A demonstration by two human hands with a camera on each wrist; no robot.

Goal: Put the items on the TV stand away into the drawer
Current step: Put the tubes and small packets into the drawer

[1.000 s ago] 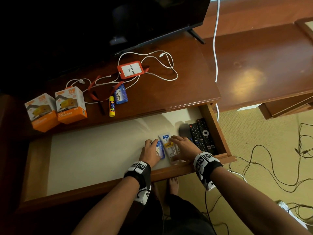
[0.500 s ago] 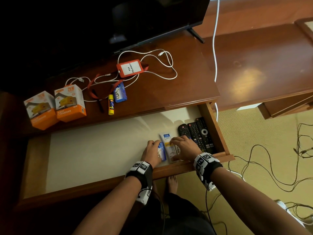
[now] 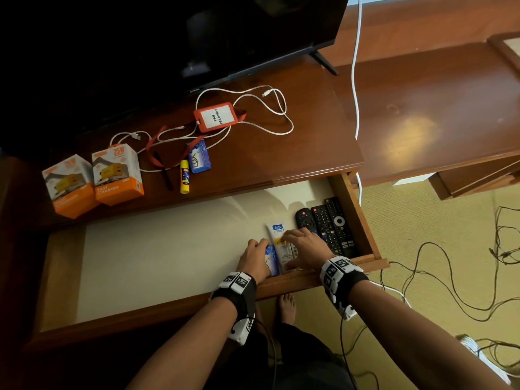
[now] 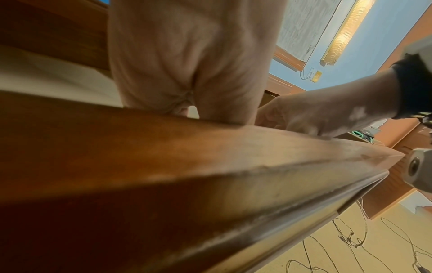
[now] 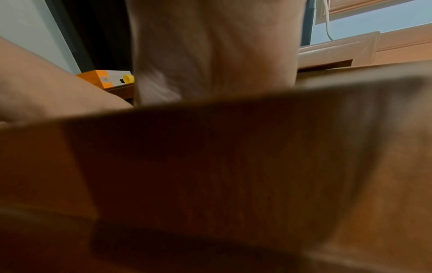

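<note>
The drawer [image 3: 174, 311] of the TV stand [image 3: 281, 164] is pulled out, with a pale liner inside. Near its front right lie a blue tube [image 3: 271, 258] and a white tube [image 3: 279, 240], side by side. My left hand [image 3: 254, 258] curls over the blue tube from its left. My right hand [image 3: 302, 246] holds the white tube, fingers across its middle and thumb near its lower end. Both wrist views show only the heels of my left hand [image 4: 187, 55] and right hand [image 5: 210, 46] behind the drawer front [image 4: 163, 147]; the fingers are hidden there.
Three black remotes [image 3: 333, 225] lie in the drawer's right end. On the stand are two orange charger boxes [image 3: 118, 173], a yellow glue stick [image 3: 184, 177], a blue packet [image 3: 199, 156], a pen [image 3: 166, 175], a red badge holder [image 3: 216, 116] and white cables [image 3: 270, 114]. Cables cross the floor at right.
Both hands stay on the two tubes at the drawer's front. The right hand has drawn slightly off the remotes, so the small one shows more.
</note>
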